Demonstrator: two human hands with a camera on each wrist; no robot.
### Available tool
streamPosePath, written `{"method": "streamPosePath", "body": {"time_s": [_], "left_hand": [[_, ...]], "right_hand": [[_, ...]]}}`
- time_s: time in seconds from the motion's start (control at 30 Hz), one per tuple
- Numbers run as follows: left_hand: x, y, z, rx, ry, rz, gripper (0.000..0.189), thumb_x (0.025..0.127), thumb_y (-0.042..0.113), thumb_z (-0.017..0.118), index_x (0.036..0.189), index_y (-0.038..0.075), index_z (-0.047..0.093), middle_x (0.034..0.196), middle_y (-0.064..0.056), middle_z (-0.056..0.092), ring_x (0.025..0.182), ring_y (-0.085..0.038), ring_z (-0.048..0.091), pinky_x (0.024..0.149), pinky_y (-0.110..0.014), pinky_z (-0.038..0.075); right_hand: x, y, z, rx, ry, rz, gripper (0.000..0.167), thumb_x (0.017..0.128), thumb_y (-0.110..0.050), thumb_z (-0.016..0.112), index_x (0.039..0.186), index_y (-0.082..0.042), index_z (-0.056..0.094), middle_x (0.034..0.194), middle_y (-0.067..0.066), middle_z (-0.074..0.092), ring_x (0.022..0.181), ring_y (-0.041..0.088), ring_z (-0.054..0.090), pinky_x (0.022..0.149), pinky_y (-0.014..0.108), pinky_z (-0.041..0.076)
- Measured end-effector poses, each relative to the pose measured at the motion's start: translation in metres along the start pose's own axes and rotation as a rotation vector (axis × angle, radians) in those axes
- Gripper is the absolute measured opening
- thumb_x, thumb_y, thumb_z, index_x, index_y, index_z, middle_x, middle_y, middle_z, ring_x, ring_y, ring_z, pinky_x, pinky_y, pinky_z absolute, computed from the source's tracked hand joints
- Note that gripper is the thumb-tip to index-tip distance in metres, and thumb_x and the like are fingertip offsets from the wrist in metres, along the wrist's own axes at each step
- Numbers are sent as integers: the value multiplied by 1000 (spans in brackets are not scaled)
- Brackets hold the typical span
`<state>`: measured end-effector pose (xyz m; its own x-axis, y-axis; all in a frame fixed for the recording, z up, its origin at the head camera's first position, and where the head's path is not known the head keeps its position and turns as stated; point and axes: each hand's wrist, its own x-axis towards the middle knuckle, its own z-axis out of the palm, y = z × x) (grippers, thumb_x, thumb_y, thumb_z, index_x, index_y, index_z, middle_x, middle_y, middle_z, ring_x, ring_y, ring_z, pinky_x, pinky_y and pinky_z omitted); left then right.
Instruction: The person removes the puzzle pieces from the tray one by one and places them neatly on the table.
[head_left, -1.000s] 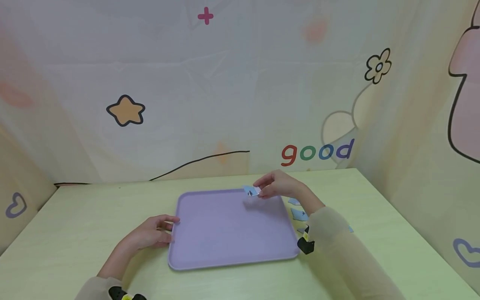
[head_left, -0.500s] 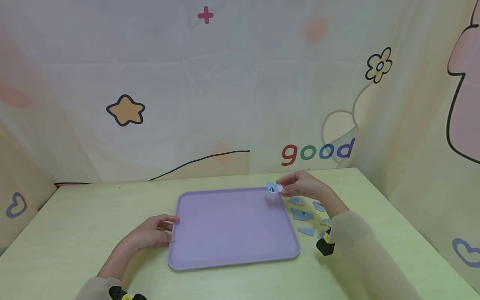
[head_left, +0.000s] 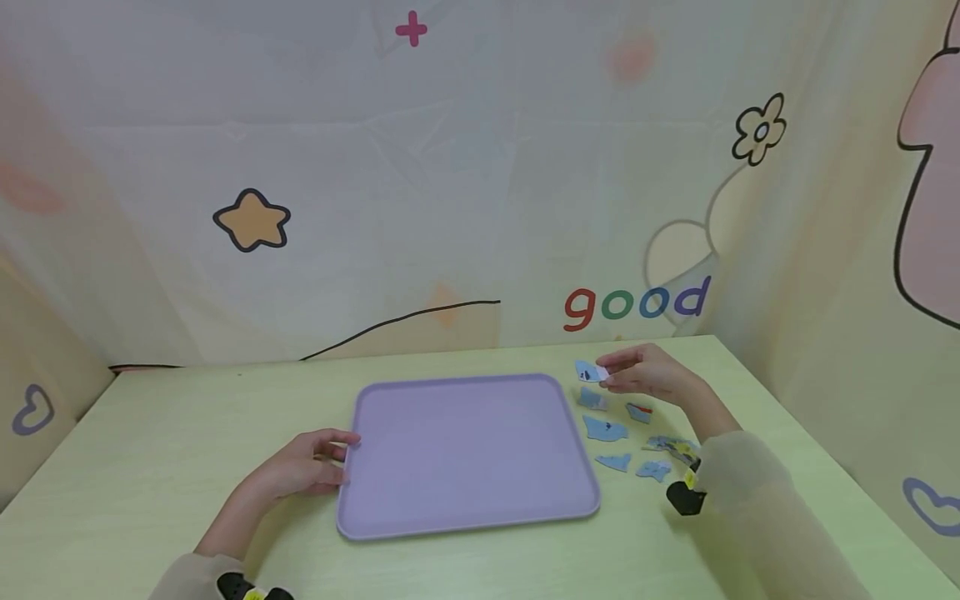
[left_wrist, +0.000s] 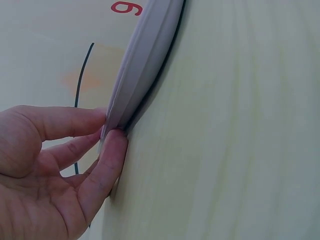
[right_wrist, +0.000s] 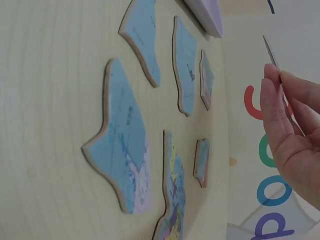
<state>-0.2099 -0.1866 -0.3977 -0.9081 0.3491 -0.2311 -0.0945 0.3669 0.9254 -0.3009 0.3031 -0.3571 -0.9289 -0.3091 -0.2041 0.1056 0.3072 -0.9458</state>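
Pinched between the right hand's [head_left: 651, 372] thumb and fingers is a small light-blue puzzle piece [head_left: 588, 372], raised above the table past the tray's far right corner. The right wrist view shows this held piece [right_wrist: 270, 52] almost edge-on. A lilac tray [head_left: 465, 458] lies flat on the table, and the left hand [head_left: 303, 462] holds its left rim. Seen from the left wrist, thumb and fingertips meet at the tray's edge [left_wrist: 145, 65]. Beneath and in front of the right hand lie several more blue puzzle pieces [head_left: 605, 428], one of them multicoloured [head_left: 675, 448].
The puzzle pieces sit in loose rows just right of the tray, one with a red strip [head_left: 639, 412]. The pale wooden table [head_left: 480, 571] meets a printed cloth backdrop [head_left: 465, 208] behind and at both sides.
The right hand has moved right with its puzzle piece, from over the tray's far right corner to beyond the loose pieces, uncovering them. The left hand and tray stay put.
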Motion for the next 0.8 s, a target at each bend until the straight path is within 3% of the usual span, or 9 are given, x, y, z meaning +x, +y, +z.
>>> {"method": "streamPosePath", "body": {"time_s": [0.6,0.8], "left_hand": [[0,0,-1,-13,0,0,51,77,-5,62,125,-9,44,102,-16,49,82,-17,53,73,-32,52],[1,-2,-2,1,-5,8,51,77,-4,62,124,-9,44,102,-16,49,83,-17,53,73,-33,52]], "right_hand": [[-12,19,-25,95,93,68,51,86,5,53,130,18,31,90,3,61,81,13,65,77,26,52],[-11,23,-25,46,125,94,50,86,4,55,130,17,34,90,3,61,81,12,64,76,27,52]]}}
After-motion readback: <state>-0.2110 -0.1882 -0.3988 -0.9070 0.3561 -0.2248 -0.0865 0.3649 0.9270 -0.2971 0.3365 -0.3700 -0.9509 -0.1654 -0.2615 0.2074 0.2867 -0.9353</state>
